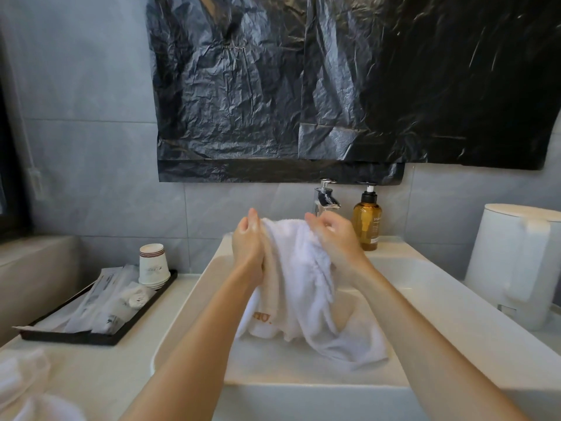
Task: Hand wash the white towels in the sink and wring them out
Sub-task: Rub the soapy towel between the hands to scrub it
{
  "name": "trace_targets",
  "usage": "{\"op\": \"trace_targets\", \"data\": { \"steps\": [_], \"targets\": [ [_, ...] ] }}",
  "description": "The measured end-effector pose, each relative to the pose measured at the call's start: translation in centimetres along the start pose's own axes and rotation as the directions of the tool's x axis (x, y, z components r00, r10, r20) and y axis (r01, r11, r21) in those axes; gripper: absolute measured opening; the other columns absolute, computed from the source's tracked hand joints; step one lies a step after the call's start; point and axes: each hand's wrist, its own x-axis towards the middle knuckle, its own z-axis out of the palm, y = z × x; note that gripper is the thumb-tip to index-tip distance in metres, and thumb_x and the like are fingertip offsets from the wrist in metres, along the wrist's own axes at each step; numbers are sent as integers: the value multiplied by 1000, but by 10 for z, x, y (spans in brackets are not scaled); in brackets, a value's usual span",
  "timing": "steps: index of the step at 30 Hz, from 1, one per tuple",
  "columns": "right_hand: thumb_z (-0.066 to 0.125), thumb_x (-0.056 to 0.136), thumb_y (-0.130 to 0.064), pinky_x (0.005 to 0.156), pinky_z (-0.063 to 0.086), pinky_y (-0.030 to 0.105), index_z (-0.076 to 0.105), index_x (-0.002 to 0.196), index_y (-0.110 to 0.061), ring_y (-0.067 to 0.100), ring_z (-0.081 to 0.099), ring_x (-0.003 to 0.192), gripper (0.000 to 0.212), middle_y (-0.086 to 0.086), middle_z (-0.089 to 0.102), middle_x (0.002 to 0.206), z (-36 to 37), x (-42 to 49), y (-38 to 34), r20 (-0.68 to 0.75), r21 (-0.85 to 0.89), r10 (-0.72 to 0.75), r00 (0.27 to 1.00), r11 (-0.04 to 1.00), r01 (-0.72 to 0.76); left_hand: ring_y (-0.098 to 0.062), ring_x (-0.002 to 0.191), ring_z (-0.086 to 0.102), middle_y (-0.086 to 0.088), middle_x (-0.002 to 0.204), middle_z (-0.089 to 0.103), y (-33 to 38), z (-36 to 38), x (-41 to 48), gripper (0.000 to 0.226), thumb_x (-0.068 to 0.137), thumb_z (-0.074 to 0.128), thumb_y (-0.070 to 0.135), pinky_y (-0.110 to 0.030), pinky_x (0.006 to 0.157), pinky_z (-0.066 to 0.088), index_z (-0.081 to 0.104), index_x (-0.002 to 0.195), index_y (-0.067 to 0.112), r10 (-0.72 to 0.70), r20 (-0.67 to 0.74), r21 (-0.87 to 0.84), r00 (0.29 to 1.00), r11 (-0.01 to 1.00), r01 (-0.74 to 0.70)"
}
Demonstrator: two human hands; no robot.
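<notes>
**Slip risk**

Right hand [337,238] grips top of white terry towel [300,268] hanging into white ceramic sink [188,299]; left hand [247,247] presses flat at its 9 o'clock edge. One-sided hold may slip; wringing may knock amber pump bottle [366,226] at 2 o'clock.

Pale counter [121,369], black tray [76,340], white sink [188,314], white container [510,262], white towels [21,381]

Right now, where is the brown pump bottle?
In the head view, the brown pump bottle stands at the back of the sink, just right of the faucet and behind the right hand.
</notes>
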Motion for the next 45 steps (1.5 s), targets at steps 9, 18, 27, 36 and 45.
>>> {"op": "trace_targets", "data": {
  "steps": [9,18,27,36,45],
  "targets": [
    [40,100,-36,70,37,37,45,65,-14,34,54,82,42,12,59,80,35,-1,10,-279,-154,163,946,965,-212,-32,78,60,-17,82,69,-15,31,-31,36,87,47,37,-45,78,49,60,64,14,52,176,155,983,985,-80],
    [36,102,-35,69,36,36,43,61,-16,33,55,83,46,13,59,79,37,3,12,-246,-167,185,951,959,-230,-20,69,49,-4,63,57,-17,28,-29,34,99,44,17,-26,63,40,50,66,13,-18,193,112,981,994,-4],
    [30,104,-31,78,40,36,57,81,-9,31,57,95,42,13,64,92,45,-5,10,-242,-189,162,957,959,-210,-24,75,53,-10,73,58,-12,26,-28,32,101,43,21,-32,67,42,54,73,10,-146,181,70,973,988,135],
    [36,103,-31,73,41,36,57,73,-12,29,57,82,41,9,63,77,52,-20,10,-162,-209,49,985,974,-83,-17,61,40,-4,60,44,-8,20,-27,31,100,45,14,-25,52,35,44,69,14,-137,162,9,977,990,137],
    [41,100,-24,64,34,33,44,57,-17,24,45,68,44,1,49,59,52,-31,3,-189,-143,42,981,987,-69,-14,60,42,1,66,47,0,20,-31,33,102,43,16,-22,54,40,45,69,18,-73,233,50,970,997,63]
  ]
}}
